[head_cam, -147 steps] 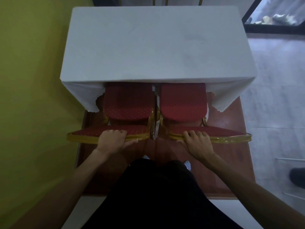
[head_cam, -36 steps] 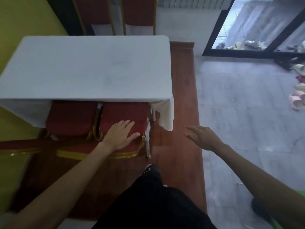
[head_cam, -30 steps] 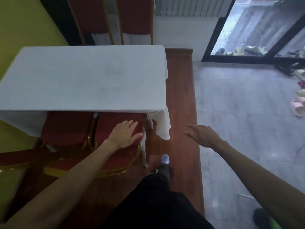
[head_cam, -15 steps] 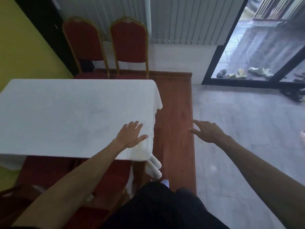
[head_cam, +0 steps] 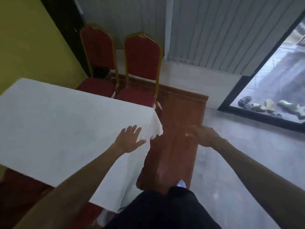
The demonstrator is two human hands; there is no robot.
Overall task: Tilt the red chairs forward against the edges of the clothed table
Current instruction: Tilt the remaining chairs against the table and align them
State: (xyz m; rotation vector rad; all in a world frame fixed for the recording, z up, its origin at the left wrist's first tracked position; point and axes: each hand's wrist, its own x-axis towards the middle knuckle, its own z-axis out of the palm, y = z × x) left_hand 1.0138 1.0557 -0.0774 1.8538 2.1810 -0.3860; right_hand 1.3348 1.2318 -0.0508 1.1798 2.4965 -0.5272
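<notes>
- The left hand is spread flat, fingers straight and apart, and grips nothing. It lies over the white cloth of the table near the table's right edge. I cannot tell if the palm touches the cloth or hovers just above it.
- The right hand is blurred. It is held out over the reddish wooden platform beside the table, fingers loose and holding nothing.
- Two red chairs with gold frames stand upright at the far end of the table, side by side and well apart from both hands.
- The left chair is next to the yellow wall; the right chair is nearer the platform's corner. Their seats reach the table's far edge.
- More red upholstery shows below the table's near edge, behind the left forearm, too dark to read.
- Shoes lie beyond the glass door.
</notes>
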